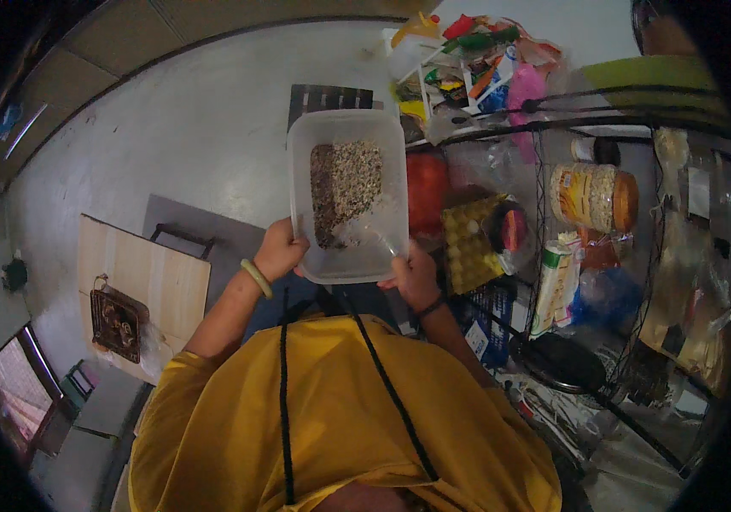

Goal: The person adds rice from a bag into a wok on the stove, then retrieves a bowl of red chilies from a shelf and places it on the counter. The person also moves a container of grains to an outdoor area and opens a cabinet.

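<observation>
A translucent plastic tub (347, 126) is held out in front of my chest. Pale mixed grains or seeds (359, 169) fill part of its floor, with a darker brown band (322, 198) along the left side. My left hand (282, 246) grips the tub's near left side, thumb on the rim. At the near right corner, my right hand (416, 272) closes around the edge. A thin shiny piece, perhaps a spoon handle (388, 242), lies against the inside by the right fingertips; whether the fingers pinch it is unclear.
To the right stands a black wire shelf rack (535, 173) with a jar of flakes (586, 197), an egg tray (471, 246) and a black pan (557, 363). A white basket of packets (474, 70) is on top. Left is a wooden board (167, 275) bearing a dark rack (115, 323).
</observation>
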Motion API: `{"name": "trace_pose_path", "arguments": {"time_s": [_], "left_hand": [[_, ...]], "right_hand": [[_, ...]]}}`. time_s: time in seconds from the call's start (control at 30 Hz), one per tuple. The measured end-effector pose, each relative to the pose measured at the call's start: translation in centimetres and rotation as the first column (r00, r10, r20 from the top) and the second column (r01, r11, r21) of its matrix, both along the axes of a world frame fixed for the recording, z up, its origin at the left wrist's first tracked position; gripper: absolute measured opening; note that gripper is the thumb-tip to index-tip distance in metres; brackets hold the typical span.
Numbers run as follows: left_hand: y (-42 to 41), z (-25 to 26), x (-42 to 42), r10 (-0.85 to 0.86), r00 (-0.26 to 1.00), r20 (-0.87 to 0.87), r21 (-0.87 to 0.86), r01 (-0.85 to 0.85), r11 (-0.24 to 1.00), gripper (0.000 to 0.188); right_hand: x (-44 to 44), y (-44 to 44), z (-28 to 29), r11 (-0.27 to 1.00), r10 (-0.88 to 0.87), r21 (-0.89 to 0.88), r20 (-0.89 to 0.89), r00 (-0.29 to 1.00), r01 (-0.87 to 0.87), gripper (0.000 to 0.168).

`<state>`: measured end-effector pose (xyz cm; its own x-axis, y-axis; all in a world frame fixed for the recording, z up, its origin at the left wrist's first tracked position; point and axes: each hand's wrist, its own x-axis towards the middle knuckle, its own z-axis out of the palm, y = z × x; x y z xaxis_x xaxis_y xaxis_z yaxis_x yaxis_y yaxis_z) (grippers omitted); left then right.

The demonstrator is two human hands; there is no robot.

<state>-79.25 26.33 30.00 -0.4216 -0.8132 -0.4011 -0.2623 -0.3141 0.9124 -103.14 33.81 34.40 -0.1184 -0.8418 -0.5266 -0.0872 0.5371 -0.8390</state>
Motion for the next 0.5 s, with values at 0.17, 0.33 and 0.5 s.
{"name": "trace_pose_path", "arguments": {"time_s": [0.17, 0.33, 0.5], "left_hand": [[-0.3, 0.4, -1.2, -0.070, 0.995, 0.070, 0.055, 0.066, 0.996, 0.026], [0.0, -0.9, -2.0, -0.048, 0.997, -0.067, 0.180, 0.059, 0.982, 0.018], [-0.1, -0.1, -2.6, -0.051, 0.997, -0.049, 0.184, 0.059, 0.981, 0.017]], "right_hand": [[-2.9, 2.4, -4.8, 0.917, 0.164, -0.225, -0.543, 0.824, -0.331, 0.038], [-1.5, 2.0, -1.2, 0.996, -0.086, 0.017, 0.005, 0.996, 0.086, 0.037], [-2.3, 2.3, -1.5, 0.998, -0.037, 0.047, 0.009, 0.999, 0.037, 0.036]]}}
